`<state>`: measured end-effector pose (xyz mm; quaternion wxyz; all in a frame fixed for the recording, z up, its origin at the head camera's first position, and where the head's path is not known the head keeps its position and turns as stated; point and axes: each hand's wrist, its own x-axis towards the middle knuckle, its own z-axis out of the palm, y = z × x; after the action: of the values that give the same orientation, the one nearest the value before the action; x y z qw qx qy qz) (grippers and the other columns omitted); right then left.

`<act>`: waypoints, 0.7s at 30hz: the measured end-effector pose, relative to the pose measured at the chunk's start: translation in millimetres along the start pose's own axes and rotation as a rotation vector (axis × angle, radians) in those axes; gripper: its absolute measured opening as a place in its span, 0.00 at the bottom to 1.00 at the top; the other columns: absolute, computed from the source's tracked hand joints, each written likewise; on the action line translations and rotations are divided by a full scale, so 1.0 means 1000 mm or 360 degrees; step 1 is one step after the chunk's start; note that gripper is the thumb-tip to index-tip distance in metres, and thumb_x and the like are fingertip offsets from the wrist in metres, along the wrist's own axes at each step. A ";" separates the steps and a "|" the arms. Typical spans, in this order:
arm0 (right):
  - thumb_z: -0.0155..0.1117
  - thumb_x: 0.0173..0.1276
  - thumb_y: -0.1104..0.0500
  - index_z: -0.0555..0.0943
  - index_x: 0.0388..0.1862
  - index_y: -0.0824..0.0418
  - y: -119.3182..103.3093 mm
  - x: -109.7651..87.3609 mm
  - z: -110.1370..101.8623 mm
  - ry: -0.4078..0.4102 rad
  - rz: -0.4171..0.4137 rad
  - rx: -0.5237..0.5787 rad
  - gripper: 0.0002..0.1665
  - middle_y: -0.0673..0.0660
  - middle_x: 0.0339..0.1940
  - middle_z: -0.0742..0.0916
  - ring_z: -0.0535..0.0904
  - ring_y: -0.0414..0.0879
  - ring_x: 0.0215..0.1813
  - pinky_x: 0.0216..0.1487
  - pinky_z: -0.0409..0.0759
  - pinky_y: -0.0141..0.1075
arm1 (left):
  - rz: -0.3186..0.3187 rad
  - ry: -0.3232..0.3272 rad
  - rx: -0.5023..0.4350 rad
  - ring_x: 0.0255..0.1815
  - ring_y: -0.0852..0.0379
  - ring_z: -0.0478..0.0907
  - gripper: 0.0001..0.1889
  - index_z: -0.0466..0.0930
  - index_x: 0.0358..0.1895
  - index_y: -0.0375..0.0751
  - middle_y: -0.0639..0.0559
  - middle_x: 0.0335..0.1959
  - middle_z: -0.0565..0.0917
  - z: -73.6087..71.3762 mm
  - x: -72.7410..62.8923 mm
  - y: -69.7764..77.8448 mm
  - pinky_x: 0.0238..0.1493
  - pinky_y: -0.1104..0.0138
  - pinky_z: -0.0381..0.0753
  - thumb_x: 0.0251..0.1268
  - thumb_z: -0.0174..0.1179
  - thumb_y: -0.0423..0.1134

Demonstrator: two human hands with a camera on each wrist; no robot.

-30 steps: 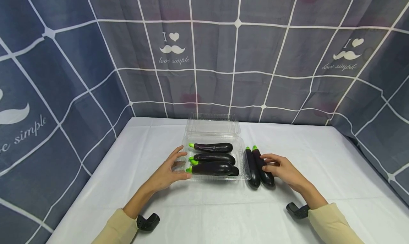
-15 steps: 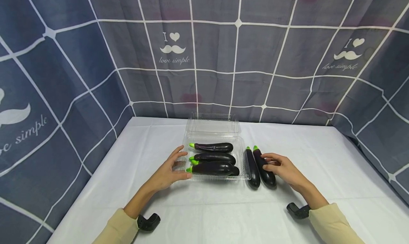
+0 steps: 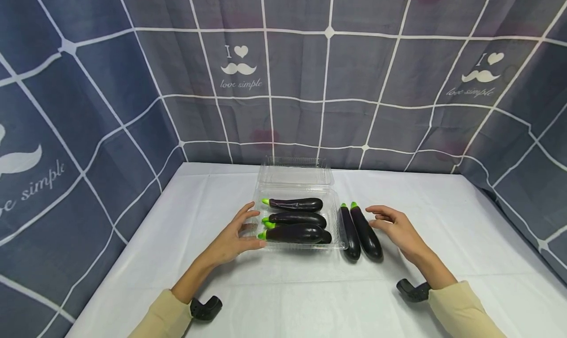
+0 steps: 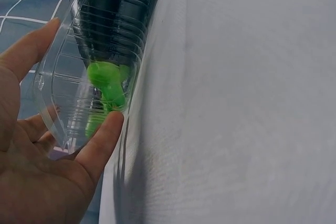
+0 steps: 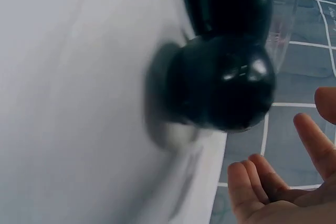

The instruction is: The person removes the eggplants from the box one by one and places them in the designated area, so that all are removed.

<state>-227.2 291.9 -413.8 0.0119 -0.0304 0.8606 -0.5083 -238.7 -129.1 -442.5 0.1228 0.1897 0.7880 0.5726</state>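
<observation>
Several dark eggplants (image 3: 296, 204) with green stems lie crosswise in an open clear plastic clamshell container (image 3: 335, 215). At its left end, my left hand (image 3: 230, 239) has its fingers spread, the thumb right at the near corner. In the left wrist view, the thumb and fingers (image 4: 32, 51) frame the ridged end wall (image 4: 68, 114), with green stems showing through. Two more eggplants lie side by side right of the container, one nearer it (image 3: 350, 234) and one outer (image 3: 367, 234). My right hand (image 3: 400, 232) is just right of the outer eggplant, fingers loosely bent around nothing.
The container's clear lid (image 3: 296, 173) stands raised behind it. A white cloth (image 3: 292, 298) covers the table. Dark grey checked curtains (image 3: 301, 72) enclose the back and both sides. Each wrist carries a black camera mount (image 3: 205, 308).
My right hand touched the outer eggplant and rolled it slightly right, then let go and drew away to the right. My left hand and the container have stayed in place.
</observation>
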 end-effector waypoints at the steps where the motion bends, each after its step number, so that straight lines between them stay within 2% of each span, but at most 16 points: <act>1: 0.60 0.70 0.62 0.74 0.65 0.68 -0.002 0.001 0.000 0.0006 -0.0006 0.0003 0.26 0.69 0.60 0.76 0.68 0.58 0.62 0.58 0.68 0.49 | 0.0002 0.0001 -0.0001 0.74 0.33 0.53 0.43 0.59 0.74 0.37 0.54 0.81 0.40 -0.001 0.000 0.000 0.60 0.54 0.75 0.58 0.72 0.42; 6: 0.60 0.69 0.62 0.74 0.65 0.68 -0.014 0.002 0.005 -0.0015 -0.0055 0.0047 0.26 0.69 0.63 0.74 0.66 0.61 0.66 0.63 0.65 0.55 | 0.0014 0.0019 -0.0003 0.74 0.33 0.53 0.43 0.59 0.74 0.36 0.52 0.81 0.40 -0.002 -0.003 0.001 0.60 0.53 0.74 0.59 0.72 0.41; 12: 0.61 0.70 0.61 0.75 0.64 0.69 -0.023 -0.005 0.010 -0.0058 -0.0099 0.0117 0.25 0.68 0.65 0.74 0.65 0.62 0.68 0.64 0.64 0.56 | 0.0011 -0.0004 -0.0003 0.74 0.33 0.53 0.42 0.59 0.74 0.37 0.53 0.80 0.40 0.000 -0.002 0.000 0.61 0.52 0.74 0.60 0.71 0.41; 15: 0.61 0.71 0.61 0.75 0.63 0.69 -0.028 -0.007 0.013 -0.0086 -0.0131 0.0133 0.24 0.66 0.65 0.74 0.65 0.62 0.68 0.63 0.67 0.52 | 0.0005 0.0004 0.0010 0.74 0.33 0.53 0.42 0.59 0.74 0.37 0.54 0.80 0.41 0.001 -0.002 -0.001 0.61 0.52 0.74 0.59 0.72 0.42; 21: 0.63 0.70 0.62 0.74 0.63 0.71 -0.038 -0.007 0.020 -0.0155 -0.0198 0.0198 0.24 0.65 0.62 0.76 0.69 0.65 0.64 0.56 0.75 0.34 | 0.0003 0.0010 0.0020 0.74 0.33 0.53 0.42 0.60 0.74 0.37 0.55 0.80 0.42 0.001 -0.001 0.000 0.61 0.51 0.74 0.59 0.72 0.42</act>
<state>-217.2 256.3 -390.1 0.0239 -0.1077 0.8221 -0.5585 -237.3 -128.3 -442.8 0.1184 0.1893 0.7919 0.5684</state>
